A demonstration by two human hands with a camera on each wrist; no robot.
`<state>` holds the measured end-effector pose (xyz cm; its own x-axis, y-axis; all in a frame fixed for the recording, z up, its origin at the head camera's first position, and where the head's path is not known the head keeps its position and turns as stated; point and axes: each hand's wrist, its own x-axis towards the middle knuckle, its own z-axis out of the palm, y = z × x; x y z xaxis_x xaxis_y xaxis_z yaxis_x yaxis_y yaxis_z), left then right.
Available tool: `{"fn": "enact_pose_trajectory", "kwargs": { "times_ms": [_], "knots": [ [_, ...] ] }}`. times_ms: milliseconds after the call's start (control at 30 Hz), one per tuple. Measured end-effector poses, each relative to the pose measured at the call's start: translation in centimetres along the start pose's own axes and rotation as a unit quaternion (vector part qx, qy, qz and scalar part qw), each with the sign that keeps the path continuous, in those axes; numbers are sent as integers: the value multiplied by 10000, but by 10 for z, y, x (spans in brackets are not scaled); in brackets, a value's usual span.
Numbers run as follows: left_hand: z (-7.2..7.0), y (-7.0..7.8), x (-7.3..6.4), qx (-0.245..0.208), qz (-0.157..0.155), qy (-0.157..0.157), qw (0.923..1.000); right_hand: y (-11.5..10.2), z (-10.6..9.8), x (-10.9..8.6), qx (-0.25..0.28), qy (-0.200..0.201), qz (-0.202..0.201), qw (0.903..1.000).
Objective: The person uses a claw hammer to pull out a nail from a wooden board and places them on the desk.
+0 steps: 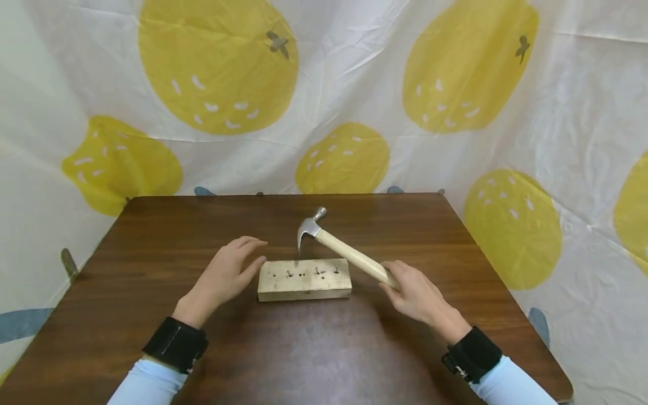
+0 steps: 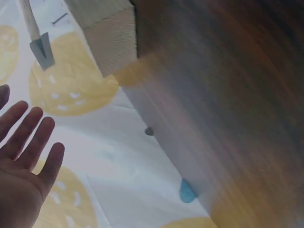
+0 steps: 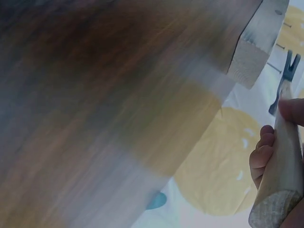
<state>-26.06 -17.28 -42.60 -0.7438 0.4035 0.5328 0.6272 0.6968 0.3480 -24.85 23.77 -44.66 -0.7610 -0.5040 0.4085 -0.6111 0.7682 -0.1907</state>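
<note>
One claw hammer (image 1: 349,251), silvery-headed with a pale wooden handle, is grasped, right of the wooden block (image 1: 304,288), by the right hand (image 1: 417,295), its claw held near the block's far edge. The block's pale top is pierced by dark holes (image 1: 302,275) and three protruding nails (image 1: 336,270). Just left of it, the left hand (image 1: 223,275) is held with fingers released.

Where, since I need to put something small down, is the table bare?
Bare table lies before the block, between the wristbands. More lies beyond the left hand, towards the far left corner, and beyond the hammer and right hand, towards the right edge. The block is crowded: nails on top, the hammer's head close by, fingers near one end.
</note>
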Motion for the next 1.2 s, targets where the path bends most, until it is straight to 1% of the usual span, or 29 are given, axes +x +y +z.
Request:
{"fn": "enact_pose_trajectory", "kwargs": {
  "times_ms": [100,333,500,667,867,1100,1200],
  "knots": [
    [3,5,0,-41,221,75,9997,-5,4,-3,9,-35,-208,9998],
    [12,15,6,-68,527,-16,9986,-11,9,-13,-80,-98,-574,9983],
    [14,20,11,-133,748,-16,9971,-14,6,-11,-75,-81,-869,9962],
    [12,26,14,-147,829,-111,9964,-19,2,-6,-91,-121,-1191,9928],
    [9,29,16,-209,966,-392,9943,-23,1,-2,-62,-247,-1377,9901],
    [7,32,19,-79,1141,-980,9886,-27,-1,5,-100,-248,-1636,9862],
    [6,34,20,-20,1193,-1175,9859,-28,-2,8,-179,-220,-1776,9837]
  ]
}}
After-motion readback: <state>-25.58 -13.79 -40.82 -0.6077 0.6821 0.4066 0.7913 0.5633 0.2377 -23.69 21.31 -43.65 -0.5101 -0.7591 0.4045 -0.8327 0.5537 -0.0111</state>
